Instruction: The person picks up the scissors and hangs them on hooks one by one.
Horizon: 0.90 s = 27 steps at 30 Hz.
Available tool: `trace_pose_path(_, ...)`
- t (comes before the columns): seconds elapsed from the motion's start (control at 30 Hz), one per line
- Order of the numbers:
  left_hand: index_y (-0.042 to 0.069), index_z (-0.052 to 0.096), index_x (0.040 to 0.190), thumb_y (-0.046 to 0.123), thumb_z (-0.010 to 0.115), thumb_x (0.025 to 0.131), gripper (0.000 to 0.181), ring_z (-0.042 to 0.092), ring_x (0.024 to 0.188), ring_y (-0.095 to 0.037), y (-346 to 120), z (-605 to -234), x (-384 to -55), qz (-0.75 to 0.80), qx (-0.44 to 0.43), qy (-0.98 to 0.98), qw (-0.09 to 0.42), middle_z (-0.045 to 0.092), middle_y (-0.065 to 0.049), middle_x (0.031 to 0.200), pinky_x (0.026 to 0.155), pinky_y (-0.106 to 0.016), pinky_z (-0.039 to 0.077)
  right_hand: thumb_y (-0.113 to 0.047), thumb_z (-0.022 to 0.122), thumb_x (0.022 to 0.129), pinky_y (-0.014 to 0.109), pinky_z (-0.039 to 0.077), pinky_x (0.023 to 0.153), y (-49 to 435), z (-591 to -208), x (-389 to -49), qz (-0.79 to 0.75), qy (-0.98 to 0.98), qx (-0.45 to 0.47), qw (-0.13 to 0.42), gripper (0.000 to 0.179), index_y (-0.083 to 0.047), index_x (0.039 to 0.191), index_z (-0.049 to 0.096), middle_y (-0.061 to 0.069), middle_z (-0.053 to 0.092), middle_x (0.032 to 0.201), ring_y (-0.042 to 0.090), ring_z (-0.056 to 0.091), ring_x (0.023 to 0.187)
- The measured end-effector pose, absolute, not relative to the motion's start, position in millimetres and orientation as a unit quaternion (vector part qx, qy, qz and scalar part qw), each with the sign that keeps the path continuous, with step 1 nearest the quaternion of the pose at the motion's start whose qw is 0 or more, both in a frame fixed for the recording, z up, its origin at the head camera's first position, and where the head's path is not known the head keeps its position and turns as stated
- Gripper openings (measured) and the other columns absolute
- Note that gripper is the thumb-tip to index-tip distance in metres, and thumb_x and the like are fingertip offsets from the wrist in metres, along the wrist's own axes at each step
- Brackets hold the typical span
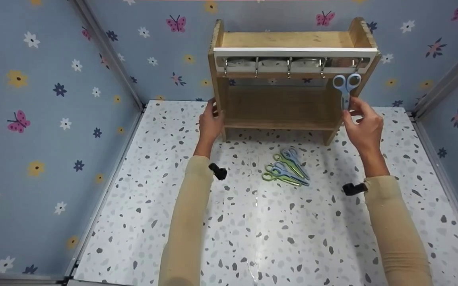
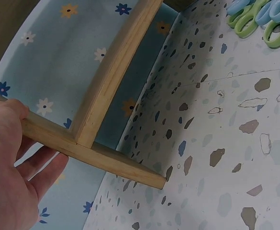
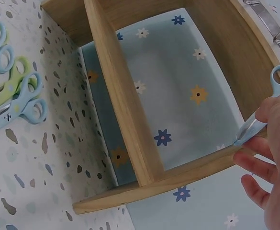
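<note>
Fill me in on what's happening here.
A person's right hand holds blue scissors by the blade end, handles up, at the shelf's rightmost hook; whether they hang on it is unclear. The left hand grips the shelf's left side. More scissors, blue and green, lie together on the table.

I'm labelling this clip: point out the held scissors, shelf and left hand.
Held scissors [image 1: 346, 94]: head view, just below the handle loops.
Shelf [image 1: 280, 108]: head view, on the lower board.
Left hand [image 1: 210, 124]: head view, back of the hand.
</note>
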<state>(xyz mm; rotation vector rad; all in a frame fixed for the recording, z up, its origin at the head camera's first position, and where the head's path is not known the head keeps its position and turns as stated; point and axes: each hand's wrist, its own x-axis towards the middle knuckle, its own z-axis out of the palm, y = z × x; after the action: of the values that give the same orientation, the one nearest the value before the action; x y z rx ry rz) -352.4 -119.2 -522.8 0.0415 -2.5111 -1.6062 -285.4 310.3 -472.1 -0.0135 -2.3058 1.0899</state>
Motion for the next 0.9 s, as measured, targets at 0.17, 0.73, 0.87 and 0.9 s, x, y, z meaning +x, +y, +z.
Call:
trace_pose_path(0.17, 0.015, 0.043, 0.172, 0.019, 0.058, 0.118, 0.057, 0.066, 0.149, -0.039, -119, -523, -353, -0.535, 0.016, -0.841, 0.081, 0.057, -0.021, 0.171, 0.122, -0.055, 0.058, -0.014, 0.070, 0.108, 0.018, 0.046, 0.082, 313, -475, -285, 0.390, -0.878, -0.018, 0.276, 0.039, -0.004, 0.146, 0.072, 0.020, 0.082, 0.133, 0.037, 0.078, 0.112)
trace_pose_path(0.73, 0.015, 0.043, 0.172, 0.020, 0.059, 0.117, 0.058, 0.065, 0.151, -0.039, -118, -524, -355, -0.525, 0.026, -0.847, 0.081, 0.057, -0.022, 0.171, 0.123, -0.054, 0.057, -0.019, 0.071, 0.109, 0.003, 0.042, 0.086, 321, -486, -281, 0.381, -0.892, -0.024, 0.242, 0.039, -0.006, 0.146, 0.072, 0.020, 0.081, 0.137, 0.040, 0.080, 0.119)
trace_pose_path(0.87, 0.015, 0.044, 0.172, 0.020, 0.059, 0.117, 0.057, 0.065, 0.151, -0.040, -117, -523, -356, -0.530, 0.027, -0.844, 0.082, 0.057, -0.022, 0.171, 0.124, -0.054, 0.057, -0.018, 0.072, 0.109, 0.002, 0.041, 0.086, 323, -488, -280, 0.378, -0.894, -0.024, 0.241, 0.039, -0.005, 0.145, 0.073, 0.021, 0.082, 0.135, 0.041, 0.080, 0.119)
trace_pose_path(0.9, 0.015, 0.044, 0.172, 0.020, 0.058, 0.117, 0.057, 0.065, 0.151, -0.039, -117, -523, -356, -0.530, 0.029, -0.844, 0.081, 0.057, -0.021, 0.171, 0.124, -0.054, 0.057, -0.018, 0.071, 0.109, 0.002, 0.041, 0.086, 323, -489, -280, 0.377, -0.894, -0.025, 0.241, 0.039, -0.005, 0.145, 0.072, 0.021, 0.082, 0.135, 0.041, 0.080, 0.119)
